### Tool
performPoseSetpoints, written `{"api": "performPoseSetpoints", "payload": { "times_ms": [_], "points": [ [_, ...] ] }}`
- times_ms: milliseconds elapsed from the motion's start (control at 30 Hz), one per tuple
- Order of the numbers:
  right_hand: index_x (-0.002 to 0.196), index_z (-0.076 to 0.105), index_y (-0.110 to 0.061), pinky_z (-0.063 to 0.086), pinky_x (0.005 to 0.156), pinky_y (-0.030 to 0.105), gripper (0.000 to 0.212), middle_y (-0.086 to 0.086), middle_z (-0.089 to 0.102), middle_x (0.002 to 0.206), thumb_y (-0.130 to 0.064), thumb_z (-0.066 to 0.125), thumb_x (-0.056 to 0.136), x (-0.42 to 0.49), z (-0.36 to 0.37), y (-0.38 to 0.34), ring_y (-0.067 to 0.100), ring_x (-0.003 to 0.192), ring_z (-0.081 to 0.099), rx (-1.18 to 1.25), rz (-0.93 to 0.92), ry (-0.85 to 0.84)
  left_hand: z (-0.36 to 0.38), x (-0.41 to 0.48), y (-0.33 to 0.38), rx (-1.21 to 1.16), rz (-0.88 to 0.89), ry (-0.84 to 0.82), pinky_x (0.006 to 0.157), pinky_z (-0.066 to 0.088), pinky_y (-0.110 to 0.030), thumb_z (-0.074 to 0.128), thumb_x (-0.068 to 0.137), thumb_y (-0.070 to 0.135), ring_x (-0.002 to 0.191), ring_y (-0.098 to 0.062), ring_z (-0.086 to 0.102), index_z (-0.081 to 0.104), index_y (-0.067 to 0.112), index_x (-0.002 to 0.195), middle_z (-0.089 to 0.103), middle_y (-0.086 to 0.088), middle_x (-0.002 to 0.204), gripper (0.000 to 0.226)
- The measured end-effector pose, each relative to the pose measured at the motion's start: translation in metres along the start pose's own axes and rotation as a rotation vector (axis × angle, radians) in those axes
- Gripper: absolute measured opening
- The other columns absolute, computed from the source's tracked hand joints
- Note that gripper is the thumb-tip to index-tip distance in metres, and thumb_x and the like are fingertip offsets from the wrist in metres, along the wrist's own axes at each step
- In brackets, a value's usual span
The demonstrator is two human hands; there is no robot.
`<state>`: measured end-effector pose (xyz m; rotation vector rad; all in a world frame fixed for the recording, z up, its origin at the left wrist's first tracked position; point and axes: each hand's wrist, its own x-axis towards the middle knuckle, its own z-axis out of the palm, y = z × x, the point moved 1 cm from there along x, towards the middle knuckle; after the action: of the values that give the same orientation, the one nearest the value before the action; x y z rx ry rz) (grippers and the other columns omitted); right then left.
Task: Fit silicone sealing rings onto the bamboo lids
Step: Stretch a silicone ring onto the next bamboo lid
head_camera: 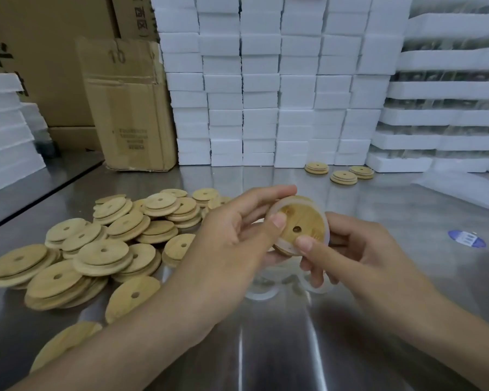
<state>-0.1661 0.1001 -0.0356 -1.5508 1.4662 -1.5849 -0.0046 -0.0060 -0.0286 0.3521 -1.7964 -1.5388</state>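
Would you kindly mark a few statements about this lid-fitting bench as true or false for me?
1. The left hand and the right hand both hold one bamboo lid. True.
2. The held lid has no hole. False: a small hole shows near its middle.
3. The big pile of lids lies on the person's right. False: it lies on the left.
4. Three lids sit apart at the back, near the white foam blocks. True.
5. A translucent silicone ring runs around the held lid's edge. True.
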Motion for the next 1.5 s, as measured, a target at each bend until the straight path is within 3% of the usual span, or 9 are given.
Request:
{"api": "performPoseSetpoints", "payload": {
  "times_ms": [100, 200, 300, 533, 800, 900, 1033, 1267, 1500],
  "points": [
    [0.089, 0.077, -0.016, 0.047, 0.055, 0.014, 0.018, 0.009, 0.072, 0.075, -0.034, 0.076, 0.090, 0.001, 0.000, 0.003, 0.015, 0.058, 0.066, 0.041, 0.014, 0.039, -0.001, 0.002, -0.003, 0.008, -0.002, 0.075, 0.088, 0.067, -0.040, 0.071, 0.100, 0.017, 0.102, -0.019, 0.080, 0.072, 0.022, 0.125, 0.082, -0.002, 0.111, 0.026],
    [0.094, 0.078, -0.018, 0.047, 0.054, 0.018, 0.021, 0.009, 0.076, 0.080, -0.038, 0.074, 0.089, 0.001, 0.000, 0.004, 0.018, 0.064, 0.072, 0.036, 0.054, 0.076, -0.003, 0.001, -0.005, -0.004, -0.047, 0.175, 0.081, 0.068, -0.039, 0.084, 0.078, 0.034, 0.091, -0.022, 0.081, 0.074, 0.020, 0.099, 0.083, -0.009, 0.092, 0.028],
    [0.101, 0.078, -0.020, 0.048, 0.055, 0.019, 0.023, 0.008, 0.078, 0.088, -0.039, 0.072, 0.089, 0.000, 0.000, 0.006, 0.021, 0.070, 0.076, 0.038, 0.080, 0.087, -0.005, 0.001, -0.007, 0.091, -0.035, 0.187, 0.079, 0.069, -0.041, 0.087, 0.073, 0.042, 0.087, -0.024, 0.082, 0.070, 0.022, 0.084, 0.082, -0.008, 0.086, 0.029],
    [0.099, 0.078, -0.022, 0.048, 0.059, 0.013, 0.019, 0.004, 0.076, 0.088, -0.038, 0.071, 0.092, -0.001, -0.001, 0.006, 0.021, 0.068, 0.075, -0.047, 0.012, 0.090, -0.011, 0.003, -0.004, 0.327, 0.059, 0.171, 0.078, 0.066, -0.046, 0.089, 0.085, 0.037, 0.079, -0.019, 0.082, 0.073, 0.018, 0.079, 0.081, -0.001, 0.080, 0.026],
    [0.106, 0.077, -0.025, 0.051, 0.061, 0.020, 0.024, 0.005, 0.079, 0.093, -0.045, 0.066, 0.099, 0.001, -0.005, 0.003, 0.025, 0.074, 0.078, -0.009, 0.085, 0.023, -0.021, 0.007, 0.007, 0.201, -0.078, 0.022, 0.072, 0.061, -0.025, 0.087, 0.079, 0.034, 0.088, -0.023, 0.083, 0.072, 0.007, 0.081, 0.083, -0.010, 0.089, 0.031],
    [0.105, 0.079, -0.025, 0.050, 0.060, 0.019, 0.024, 0.010, 0.079, 0.093, -0.042, 0.064, 0.100, 0.001, -0.006, 0.001, 0.025, 0.073, 0.077, 0.076, 0.165, -0.014, -0.024, 0.007, 0.007, 0.160, -0.179, -0.081, 0.079, 0.061, -0.027, 0.087, 0.081, 0.033, 0.094, -0.024, 0.083, 0.071, 0.016, 0.077, 0.083, -0.012, 0.094, 0.023],
    [0.101, 0.081, -0.023, 0.049, 0.061, 0.019, 0.025, 0.012, 0.079, 0.090, -0.041, 0.066, 0.095, 0.001, -0.007, 0.001, 0.024, 0.073, 0.076, 0.090, 0.214, -0.041, -0.025, 0.007, 0.005, 0.139, -0.207, -0.132, 0.071, 0.062, -0.020, 0.087, 0.083, 0.029, 0.097, -0.026, 0.082, 0.067, 0.021, 0.072, 0.083, -0.014, 0.094, 0.024],
    [0.101, 0.081, -0.021, 0.051, 0.061, 0.019, 0.028, 0.018, 0.077, 0.093, -0.046, 0.071, 0.093, 0.003, -0.009, 0.004, 0.023, 0.075, 0.076, 0.220, 0.245, -0.049, -0.035, 0.010, 0.010, 0.088, -0.240, -0.251, 0.073, 0.059, -0.020, 0.087, 0.085, 0.030, 0.107, -0.031, 0.080, 0.065, 0.025, 0.072, 0.083, -0.015, 0.100, 0.026],
    [0.111, 0.079, -0.025, 0.053, 0.063, 0.017, 0.030, 0.012, 0.080, 0.104, -0.047, 0.069, 0.094, 0.004, -0.010, 0.009, 0.023, 0.081, 0.079, 0.185, 0.269, -0.081, -0.032, 0.012, 0.001, 0.251, -0.177, -0.161, 0.076, 0.060, -0.025, 0.084, 0.085, 0.043, 0.095, -0.023, 0.083, 0.077, 0.027, 0.075, 0.084, -0.002, 0.098, 0.020]
  ]
}}
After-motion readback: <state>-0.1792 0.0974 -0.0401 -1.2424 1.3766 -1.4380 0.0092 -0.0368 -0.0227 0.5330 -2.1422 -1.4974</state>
